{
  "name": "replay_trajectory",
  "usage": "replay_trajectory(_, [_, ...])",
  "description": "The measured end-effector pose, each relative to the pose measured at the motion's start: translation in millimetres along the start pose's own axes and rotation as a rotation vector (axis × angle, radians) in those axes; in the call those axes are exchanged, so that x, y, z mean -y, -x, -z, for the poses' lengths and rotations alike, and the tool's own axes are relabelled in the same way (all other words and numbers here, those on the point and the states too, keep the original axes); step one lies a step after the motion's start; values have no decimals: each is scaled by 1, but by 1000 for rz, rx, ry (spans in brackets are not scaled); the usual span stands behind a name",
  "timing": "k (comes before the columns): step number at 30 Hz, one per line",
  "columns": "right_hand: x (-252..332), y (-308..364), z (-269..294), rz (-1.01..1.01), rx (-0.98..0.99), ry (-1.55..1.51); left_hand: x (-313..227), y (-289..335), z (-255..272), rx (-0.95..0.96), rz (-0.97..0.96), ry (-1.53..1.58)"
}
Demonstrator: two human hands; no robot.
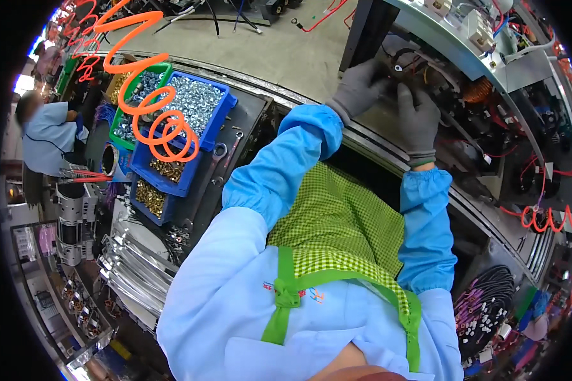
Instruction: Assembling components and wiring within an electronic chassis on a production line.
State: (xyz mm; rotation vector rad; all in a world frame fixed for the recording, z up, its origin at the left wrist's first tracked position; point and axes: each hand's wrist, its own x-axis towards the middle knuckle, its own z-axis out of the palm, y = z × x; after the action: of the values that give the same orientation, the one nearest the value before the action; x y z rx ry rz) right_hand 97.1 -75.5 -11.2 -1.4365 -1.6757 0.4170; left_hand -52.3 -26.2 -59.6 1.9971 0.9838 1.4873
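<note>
Both my hands wear grey gloves and reach into an open metal cabinet (521,76) of electrical parts. My left hand (361,90) is at the cabinet's near left side, beside a dark upright panel (370,32); its fingertips are blurred against the dark interior. A small pale ring-shaped part (398,68) shows just beyond those fingertips; what it belongs to is unclear. My right hand (419,120) points into the cabinet with its fingers apart, near dark wiring. Nothing shows between its visible fingers. A copper-coloured coil (478,90) lies to its right.
At left, blue bins (217,117) and a green bin (122,130) hold fasteners, with wrenches (225,155) alongside. An orange coiled hose (133,66) hangs above them. Metal strips (133,270) lie lower left; black cables (489,298) are bundled lower right. Another person (49,136) works at far left.
</note>
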Motion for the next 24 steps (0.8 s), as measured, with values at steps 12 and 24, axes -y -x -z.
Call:
replay_trajectory(12, [-21,-21,-14,77,-257,66,8,-3,-2,-22,63,114])
replay_trajectory(24, [-18,-17,-5,273,-102,-54,2,-7,7,-42,-39,-10])
